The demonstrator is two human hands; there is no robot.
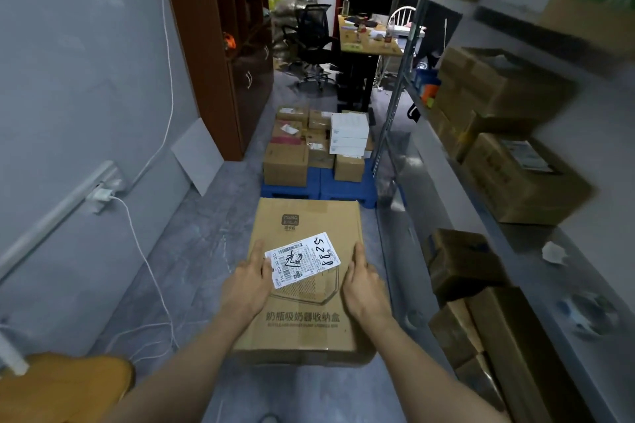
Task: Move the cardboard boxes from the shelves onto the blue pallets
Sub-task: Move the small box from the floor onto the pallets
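One cardboard box point(305, 216) between left hand point(247, 285) and right hand point(366, 285), in their grip.

We see a dim, bluish indoor view — brightest at the far end of the room. The shelves point(422, 161) on the right smear into blur, and the wall point(68, 79) bows at the wide-angle edge. The white label point(302, 259) on the box point(302, 323) reads sharp.

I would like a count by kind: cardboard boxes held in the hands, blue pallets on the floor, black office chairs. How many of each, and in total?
Cardboard box gripped by left hand and right hand: 1
Blue pallets: 2
Black office chair: 1
Total: 4
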